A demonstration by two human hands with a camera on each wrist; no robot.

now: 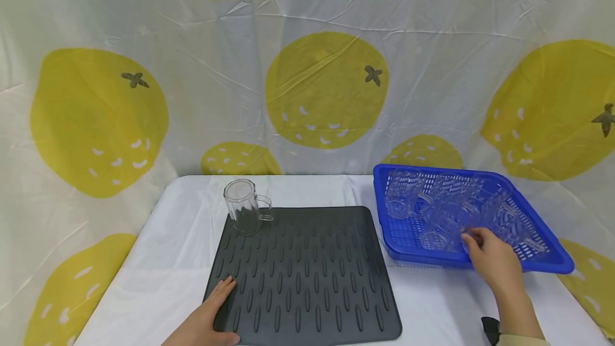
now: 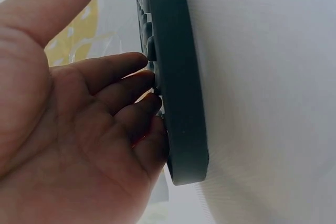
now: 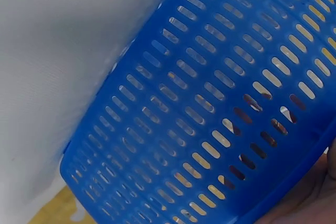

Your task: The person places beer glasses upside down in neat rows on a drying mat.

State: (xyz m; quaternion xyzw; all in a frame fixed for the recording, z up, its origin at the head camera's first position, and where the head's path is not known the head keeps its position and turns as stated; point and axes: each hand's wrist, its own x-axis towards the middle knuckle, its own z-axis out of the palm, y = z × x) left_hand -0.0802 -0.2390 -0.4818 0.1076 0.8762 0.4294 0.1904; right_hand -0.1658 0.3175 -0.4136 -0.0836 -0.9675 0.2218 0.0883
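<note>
A dark grey ribbed drying mat (image 1: 298,282) lies on the white-covered table. My left hand (image 1: 211,311) rests on its near left edge, fingers spread; the left wrist view shows the relaxed fingertips (image 2: 149,85) against the mat's ribbed face. On the far left corner of the mat stands a clear glass mug (image 1: 244,210), upright, handle to the right. At the right, my right hand (image 1: 495,260) reaches over the near rim of a blue plastic basket (image 1: 403,252) and pinches a glass mug (image 1: 437,236) lying inside. In the right wrist view the basket's slotted wall hides most of that hand.
Several more clear glass mugs (image 1: 451,196) lie crowded together in the basket. A white cloth with yellow fruit prints (image 1: 326,89) hangs behind the table (image 1: 154,239). A small black object (image 1: 491,330) shows beside the right sleeve.
</note>
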